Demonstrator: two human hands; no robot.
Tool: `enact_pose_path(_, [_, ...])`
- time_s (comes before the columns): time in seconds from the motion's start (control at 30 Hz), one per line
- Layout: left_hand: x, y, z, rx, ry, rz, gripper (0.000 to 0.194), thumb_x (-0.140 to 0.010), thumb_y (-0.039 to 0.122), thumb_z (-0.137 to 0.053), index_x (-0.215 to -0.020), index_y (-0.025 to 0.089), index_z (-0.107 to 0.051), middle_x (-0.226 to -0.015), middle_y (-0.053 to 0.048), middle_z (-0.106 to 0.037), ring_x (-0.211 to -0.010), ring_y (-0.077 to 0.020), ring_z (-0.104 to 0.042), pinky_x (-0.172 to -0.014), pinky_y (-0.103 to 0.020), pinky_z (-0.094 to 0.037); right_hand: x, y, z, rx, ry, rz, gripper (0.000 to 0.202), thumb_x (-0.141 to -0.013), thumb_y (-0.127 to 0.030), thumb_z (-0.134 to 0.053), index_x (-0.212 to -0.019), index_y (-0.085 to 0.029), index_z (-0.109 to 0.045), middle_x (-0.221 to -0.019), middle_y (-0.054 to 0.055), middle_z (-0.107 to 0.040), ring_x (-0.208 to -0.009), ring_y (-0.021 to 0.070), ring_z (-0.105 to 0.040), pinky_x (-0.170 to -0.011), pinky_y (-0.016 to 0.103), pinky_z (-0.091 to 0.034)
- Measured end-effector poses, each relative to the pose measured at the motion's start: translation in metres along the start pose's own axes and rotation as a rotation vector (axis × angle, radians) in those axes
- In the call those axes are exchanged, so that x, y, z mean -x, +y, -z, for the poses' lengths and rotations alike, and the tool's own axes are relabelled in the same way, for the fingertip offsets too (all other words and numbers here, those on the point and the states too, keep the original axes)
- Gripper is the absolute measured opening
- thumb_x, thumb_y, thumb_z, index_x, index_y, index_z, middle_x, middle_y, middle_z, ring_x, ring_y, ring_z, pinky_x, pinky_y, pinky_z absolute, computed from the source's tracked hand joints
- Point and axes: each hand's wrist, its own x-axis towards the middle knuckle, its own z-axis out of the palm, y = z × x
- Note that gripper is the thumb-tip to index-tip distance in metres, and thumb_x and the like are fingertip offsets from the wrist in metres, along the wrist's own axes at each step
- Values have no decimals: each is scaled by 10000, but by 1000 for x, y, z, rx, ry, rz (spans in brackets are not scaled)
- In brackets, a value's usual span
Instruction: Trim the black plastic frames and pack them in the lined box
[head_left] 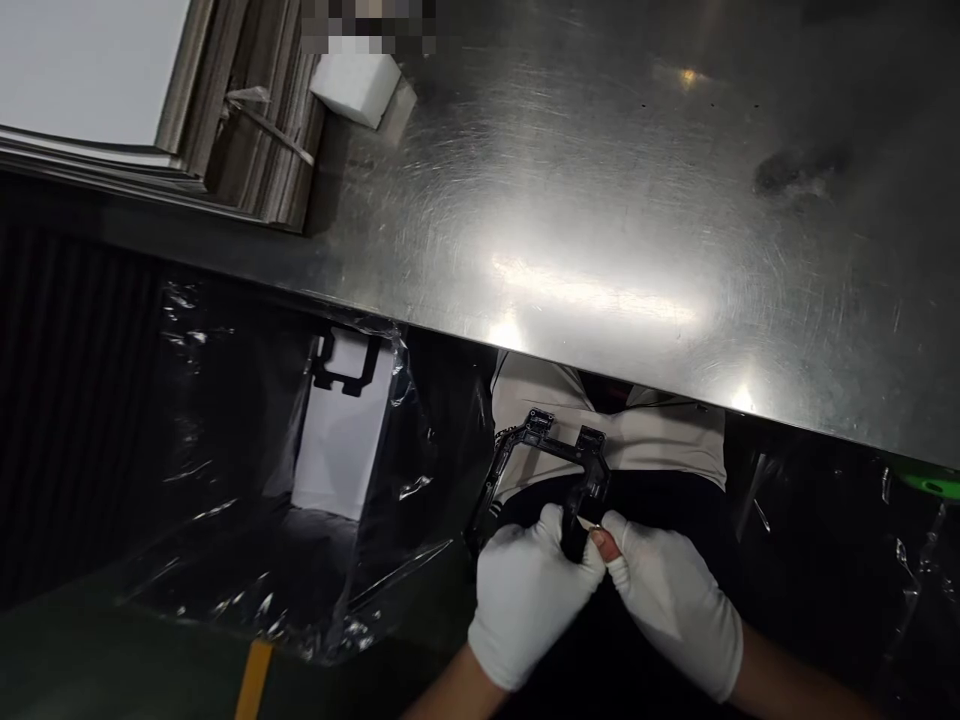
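Observation:
Over my lap, below the table edge, a black plastic bracket-like frame [564, 449] with several small holes is held up. My left hand [525, 590], in a white glove, is closed around its lower end. My right hand [671, 590] is gloved too, with the thumb tip bare, and is closed in a pinch right beside the frame's lower end. Something thin and pale shows at the pinch, too small to name. Further left, a similar black frame [345, 385] lies against a white panel [334, 455] inside a clear plastic bag [262, 605].
A scratched metal table [600, 170] spans the upper view, its front edge slanting down to the right. Stacked grey boards [251, 130] and a white foam block [356, 80] sit at its left. A yellow strip [253, 680] marks the floor; something green [930, 484] shows at right.

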Motion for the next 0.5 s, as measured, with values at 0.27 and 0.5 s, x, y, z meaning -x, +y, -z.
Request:
enact_pose_path(0.27, [3,4,-2,11,-35,49,311,-934,439,-587,-703,232,-568,-469,-2,-551,-408,-247,-586,-467,-359,-366,1,4,-4,-78,48,-21,569,-1151,-589,-198,-1028,-239,-630,-804,10,-749,-625,183,-709,-566,264,-457])
enact_pose_path(0.5, [-8,-28,16,941,-377,576,502,-1018,574,-506,-652,233,-457,-532,15,-501,-451,-153,-447,-505,-291,-325,4,23,19,-407,240,1,535,-1102,-675,-321,-1063,-243,-634,-906,54,-740,-770,212,-730,-723,333,-594])
